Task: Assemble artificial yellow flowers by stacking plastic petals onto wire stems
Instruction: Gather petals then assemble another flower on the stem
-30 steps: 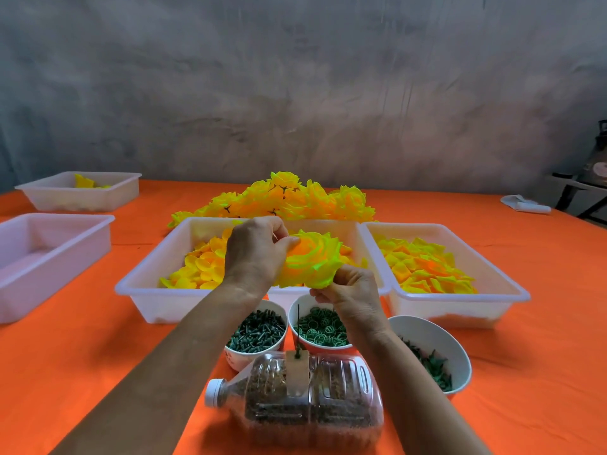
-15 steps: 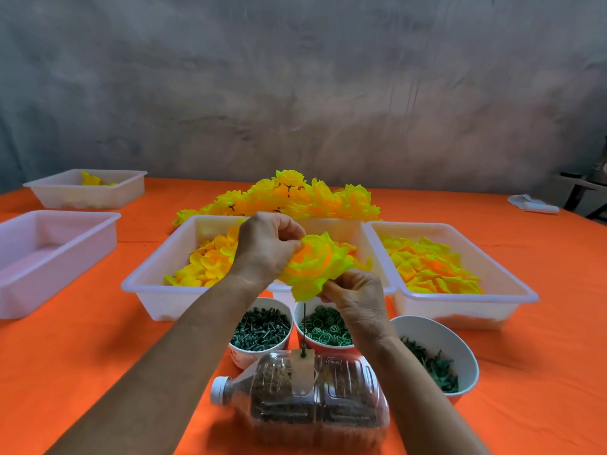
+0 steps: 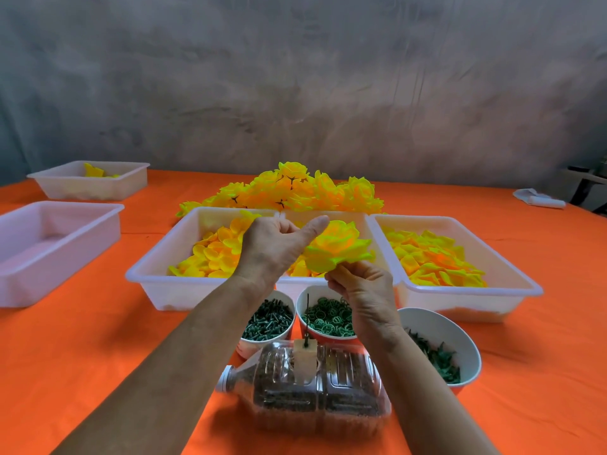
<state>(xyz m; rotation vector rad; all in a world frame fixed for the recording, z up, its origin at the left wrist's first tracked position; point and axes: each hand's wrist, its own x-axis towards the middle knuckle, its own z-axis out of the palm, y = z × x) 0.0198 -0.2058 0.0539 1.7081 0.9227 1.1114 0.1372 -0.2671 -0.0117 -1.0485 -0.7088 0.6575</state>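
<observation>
The right hand (image 3: pixel 364 290) pinches a yellow plastic flower (image 3: pixel 338 249) from beneath; the left hand (image 3: pixel 272 251), fingers curled, touches its side. Its stem is hidden. White petal trays (image 3: pixel 466 300) sit behind, bowls (image 3: pixel 460 336) below.

Five white trays (image 3: pixel 154 284), three bowls (image 3: pixel 460 330), one bottle (image 3: pixel 328 389), two hands (image 3: pixel 272 251).

Yellow flower (image 3: pixel 338 249), white trays (image 3: pixel 460 303), orange tablecloth (image 3: pixel 82 349)
</observation>
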